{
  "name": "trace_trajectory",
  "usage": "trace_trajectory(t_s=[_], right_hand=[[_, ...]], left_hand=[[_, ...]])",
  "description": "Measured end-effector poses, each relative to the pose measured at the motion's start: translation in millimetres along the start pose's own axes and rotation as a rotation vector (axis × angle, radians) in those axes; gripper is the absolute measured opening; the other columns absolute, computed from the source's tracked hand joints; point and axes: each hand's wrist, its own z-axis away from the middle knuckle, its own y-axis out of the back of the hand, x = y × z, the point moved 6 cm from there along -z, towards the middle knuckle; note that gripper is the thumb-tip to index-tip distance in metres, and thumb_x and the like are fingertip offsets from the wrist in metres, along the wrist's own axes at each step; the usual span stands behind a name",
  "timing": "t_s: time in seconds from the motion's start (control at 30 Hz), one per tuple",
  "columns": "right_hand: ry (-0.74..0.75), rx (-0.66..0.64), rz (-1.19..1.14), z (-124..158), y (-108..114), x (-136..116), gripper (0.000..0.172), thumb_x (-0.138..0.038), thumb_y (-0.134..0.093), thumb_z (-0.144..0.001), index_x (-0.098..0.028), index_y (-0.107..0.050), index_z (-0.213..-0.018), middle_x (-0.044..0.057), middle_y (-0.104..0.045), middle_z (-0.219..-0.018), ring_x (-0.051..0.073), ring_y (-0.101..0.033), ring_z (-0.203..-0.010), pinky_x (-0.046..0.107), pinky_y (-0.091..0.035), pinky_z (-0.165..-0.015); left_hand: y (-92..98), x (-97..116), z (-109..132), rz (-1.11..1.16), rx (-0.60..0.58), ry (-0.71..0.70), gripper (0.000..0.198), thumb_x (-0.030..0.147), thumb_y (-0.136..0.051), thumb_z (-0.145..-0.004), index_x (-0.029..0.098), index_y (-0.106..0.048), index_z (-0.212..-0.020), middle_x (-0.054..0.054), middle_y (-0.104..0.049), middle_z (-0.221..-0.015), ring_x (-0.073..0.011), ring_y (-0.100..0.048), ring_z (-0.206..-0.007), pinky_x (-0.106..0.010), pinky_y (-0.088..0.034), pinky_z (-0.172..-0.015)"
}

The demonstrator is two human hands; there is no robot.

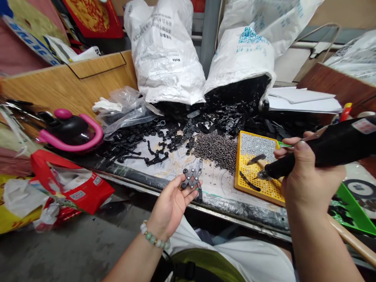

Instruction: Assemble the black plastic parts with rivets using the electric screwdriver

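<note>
My left hand (173,199) holds a black linkage of crossed plastic arms (192,178) with shiny fasteners, gripped by the fingertips over the table's front edge. In my right hand (308,176) is a black electric screwdriver (331,145), fingers wrapped round its body. A thin silvery tool also shows between those fingers. The screwdriver's tip points down and left over a yellow perforated tray (239,172). Silver screws (258,145) fill the tray's back part, and two dark strips lie on its holes. Whether the tip touches the tray I cannot tell.
Beside the tray lies a heap of small dark metal pieces (217,150). Black plastic parts (138,141) are spread behind and left. White sacks (167,55) stand at the back. A green tray (352,207) is at right, a red bag (79,184) at left.
</note>
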Motion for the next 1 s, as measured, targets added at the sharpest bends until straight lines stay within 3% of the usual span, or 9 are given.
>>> trace_trajectory(t_s=[0.27, 0.7, 0.87, 1.0], right_hand=[[0.02, 0.013, 0.007, -1.5, 7.1, 3.9, 0.024, -0.02, -0.068, -0.059, -0.015, -0.061, -0.081, 0.005, -0.062, -0.065, 0.014, -0.056, -0.043, 0.028, -0.046, -0.045], [-0.016, -0.012, 0.029, 0.6, 5.0, 0.4, 0.021, -0.021, -0.065, -0.067, -0.015, -0.058, -0.085, 0.001, -0.061, -0.067, 0.011, -0.056, -0.047, 0.026, -0.046, -0.05], [-0.128, -0.12, -0.191, 23.5, -18.8, -13.7, 0.02, -0.03, -0.057, -0.071, -0.015, -0.056, -0.084, -0.001, -0.059, -0.064, 0.01, -0.052, -0.044, 0.023, -0.041, -0.041], [-0.297, -0.297, -0.341, 55.7, -47.2, -23.7, 0.025, -0.039, -0.056, -0.069, -0.017, -0.054, -0.082, -0.002, -0.058, -0.059, 0.01, -0.052, -0.042, 0.022, -0.041, -0.039]], left_hand=[[1.7, -1.7, 2.1, -0.046, 0.016, -0.007, 0.008, 0.016, -0.052, -0.076, 0.015, -0.053, -0.084, -0.009, -0.061, -0.094, -0.0255, -0.056, -0.098, -0.03, -0.048, -0.075], [-2.5, -0.8, 4.0, -0.196, 0.088, -0.028, 0.011, 0.008, -0.051, -0.077, 0.012, -0.057, -0.086, -0.009, -0.063, -0.092, -0.0185, -0.06, -0.09, -0.023, -0.051, -0.073], [-4.4, -15.0, 2.8, -0.263, 0.132, 0.036, 0.009, 0.008, -0.051, -0.078, 0.011, -0.057, -0.083, -0.01, -0.063, -0.089, -0.0175, -0.061, -0.083, -0.024, -0.05, -0.072], [-7.5, -28.5, 3.0, -0.303, 0.131, 0.092, 0.011, 0.011, -0.051, -0.078, 0.011, -0.057, -0.087, -0.01, -0.063, -0.09, -0.0155, -0.061, -0.08, -0.024, -0.05, -0.072]])
